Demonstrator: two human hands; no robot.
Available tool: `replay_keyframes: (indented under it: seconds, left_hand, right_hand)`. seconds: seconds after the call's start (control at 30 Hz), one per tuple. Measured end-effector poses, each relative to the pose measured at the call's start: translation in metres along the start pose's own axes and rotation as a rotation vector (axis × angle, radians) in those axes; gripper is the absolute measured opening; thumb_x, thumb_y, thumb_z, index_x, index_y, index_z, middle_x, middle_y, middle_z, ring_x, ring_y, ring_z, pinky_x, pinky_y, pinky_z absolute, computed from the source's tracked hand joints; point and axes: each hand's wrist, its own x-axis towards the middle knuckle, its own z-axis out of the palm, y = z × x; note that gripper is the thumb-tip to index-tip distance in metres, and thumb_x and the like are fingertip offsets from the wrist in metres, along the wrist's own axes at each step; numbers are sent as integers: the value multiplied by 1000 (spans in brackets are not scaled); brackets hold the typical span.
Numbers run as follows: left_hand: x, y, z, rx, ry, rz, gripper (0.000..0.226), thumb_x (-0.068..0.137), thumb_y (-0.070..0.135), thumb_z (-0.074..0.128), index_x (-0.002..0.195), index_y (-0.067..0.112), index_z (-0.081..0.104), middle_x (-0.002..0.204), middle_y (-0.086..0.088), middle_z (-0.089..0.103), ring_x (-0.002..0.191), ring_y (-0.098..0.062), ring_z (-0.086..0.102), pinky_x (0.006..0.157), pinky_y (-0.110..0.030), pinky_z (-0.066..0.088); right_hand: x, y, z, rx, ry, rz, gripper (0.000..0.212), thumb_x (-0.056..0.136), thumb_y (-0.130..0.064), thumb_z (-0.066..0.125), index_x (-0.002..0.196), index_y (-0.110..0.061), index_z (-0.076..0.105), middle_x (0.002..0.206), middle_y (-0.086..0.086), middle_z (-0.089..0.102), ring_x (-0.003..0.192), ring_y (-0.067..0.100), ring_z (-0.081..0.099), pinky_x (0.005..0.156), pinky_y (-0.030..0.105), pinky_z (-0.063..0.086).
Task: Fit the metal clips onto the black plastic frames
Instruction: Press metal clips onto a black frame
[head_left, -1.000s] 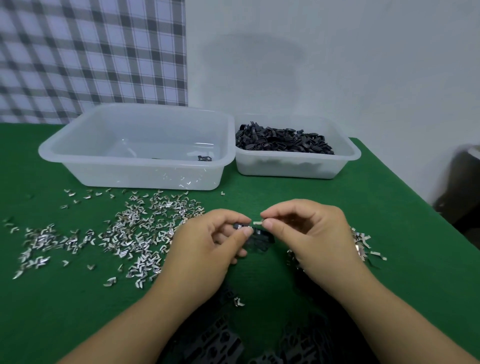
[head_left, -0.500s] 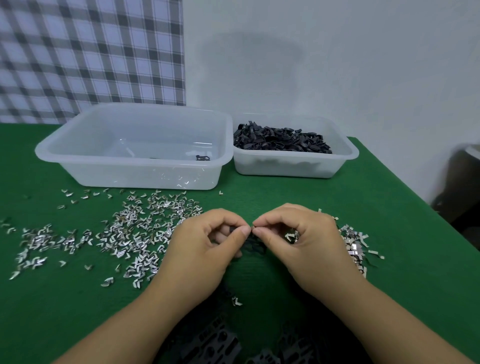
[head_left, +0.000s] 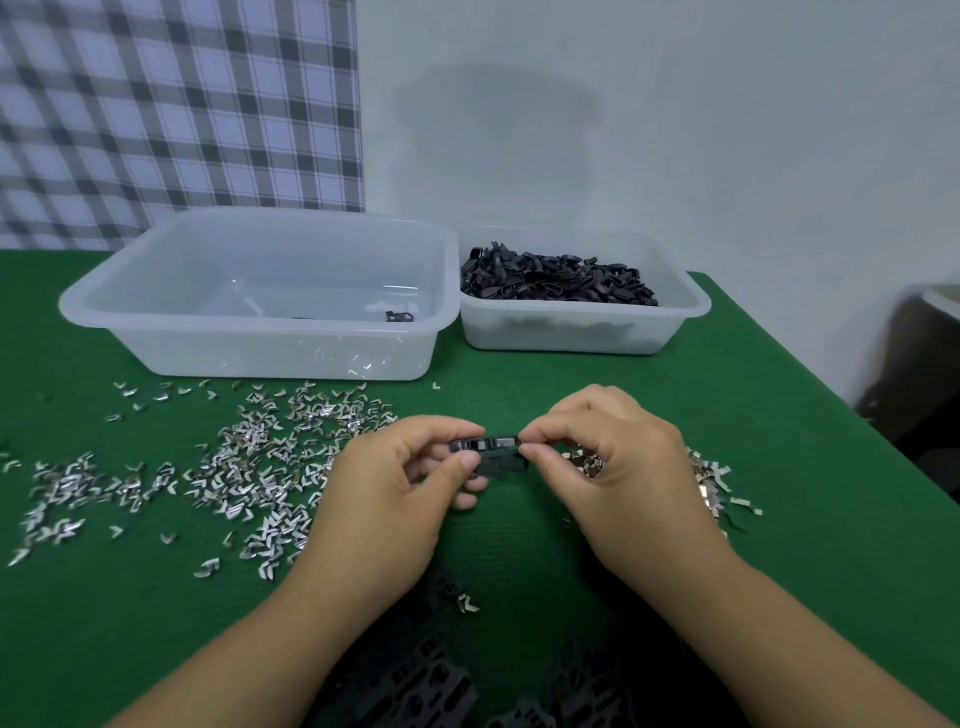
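Between both hands, black frame (head_left: 491, 451) (silver clip (head_left: 503, 442) seated), level

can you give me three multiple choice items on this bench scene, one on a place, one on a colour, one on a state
1. Where do most loose metal clips lie?
A. on the cloth left of the hands
B. in the small tub
C. in the big tub

2. What colour is the table cover?
A. grey
B. green
C. red

3. How is the black plastic frame held?
A. flat on the table, untouched
B. in one hand only
C. pinched between both hands above the table

Answers: 1 A, the silver pile spreads on the cloth beside the left hand. 2 B, the cloth is green throughout. 3 C, left hand and right hand each grip an end.
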Motion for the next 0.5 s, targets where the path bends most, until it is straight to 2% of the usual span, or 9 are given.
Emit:
replay_keyframes:
  seconds: [0.23,0.4,0.5]
  left_hand:
    - [-1,1,0,13,-12,1,31,83,-6,63,81,24,70,69,-3,71,59,-9,69,57,-14,53]
    - [-1,2,0,16,-8,0,29,82,-6,63,82,23,70,69,-5,71,58,-9,69,56,-14,53]
    - [-1,2,0,20,-9,0,30,82,-6,64,80,24,70,68,-5,71,58,-9,69,56,-14,53]
  right_hand:
    - [0,0,0,0,-14,1,7,75,-10,74,77,-17,72,73,-3,60,75,16,55,67,24,40]
    - [0,1,0,-36,-5,-19,7,74,-10,75,76,-16,72,72,-3,60,73,17,54,65,27,44]
    - [-1,1,0,-50,-4,-34,7,74,-9,75,75,-15,72,72,-2,60,72,17,54,65,25,42]
